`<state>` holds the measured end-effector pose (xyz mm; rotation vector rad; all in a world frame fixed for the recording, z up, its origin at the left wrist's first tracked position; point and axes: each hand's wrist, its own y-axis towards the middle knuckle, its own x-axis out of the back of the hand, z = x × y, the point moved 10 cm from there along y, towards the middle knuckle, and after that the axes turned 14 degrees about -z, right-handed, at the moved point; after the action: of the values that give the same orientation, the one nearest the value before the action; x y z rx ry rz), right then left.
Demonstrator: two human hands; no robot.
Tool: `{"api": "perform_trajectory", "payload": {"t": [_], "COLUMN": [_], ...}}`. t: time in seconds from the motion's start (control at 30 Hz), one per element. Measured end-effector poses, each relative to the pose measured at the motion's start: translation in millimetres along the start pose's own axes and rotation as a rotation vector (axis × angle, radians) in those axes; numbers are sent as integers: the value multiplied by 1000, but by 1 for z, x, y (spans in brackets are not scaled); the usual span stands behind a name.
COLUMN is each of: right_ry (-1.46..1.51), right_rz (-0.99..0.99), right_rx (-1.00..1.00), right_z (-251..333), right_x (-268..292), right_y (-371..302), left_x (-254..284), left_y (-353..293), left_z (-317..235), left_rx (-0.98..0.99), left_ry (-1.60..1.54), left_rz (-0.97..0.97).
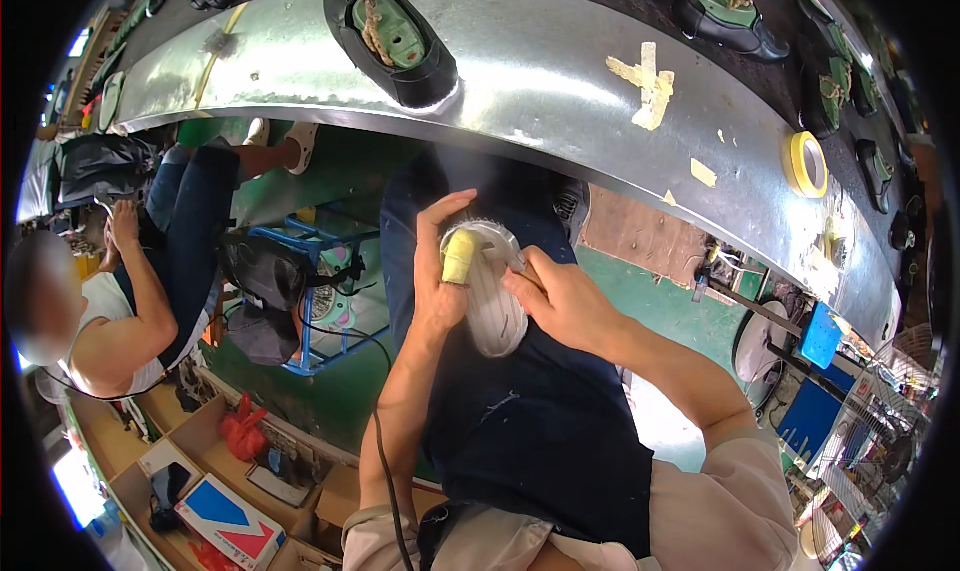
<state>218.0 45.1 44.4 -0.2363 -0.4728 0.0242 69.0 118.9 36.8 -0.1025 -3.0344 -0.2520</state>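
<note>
My left hand holds a white shoe sole against my dark-aproned lap; its thumb wears a yellow cover pressed on the sole's upper end. My right hand grips the sole's right edge, fingers curled near a thin metal tool lying across the top. A brush-like fringe shows along the sole's upper rim.
A curved metal conveyor runs overhead carrying black shoes on green lasts. A yellow tape roll sits on it at right. Another person sits at left. Cardboard boxes lie lower left; a fan stands right.
</note>
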Motion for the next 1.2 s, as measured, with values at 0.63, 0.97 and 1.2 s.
{"api": "perform_trajectory", "payload": {"t": [0.63, 0.97, 1.2], "right_ry": [-24, -593, -501], "right_rz": [-294, 85, 478], "right_rx": [159, 511, 641], "right_z": [37, 39, 35], "right_x": [35, 18, -45], "right_y": [1, 7, -18], "left_x": [-13, -12, -9], "left_y": [6, 9, 1], "left_z": [16, 57, 66], "left_rx": [21, 453, 605], "left_ry": [-153, -339, -701], "left_rz": [75, 91, 131]}}
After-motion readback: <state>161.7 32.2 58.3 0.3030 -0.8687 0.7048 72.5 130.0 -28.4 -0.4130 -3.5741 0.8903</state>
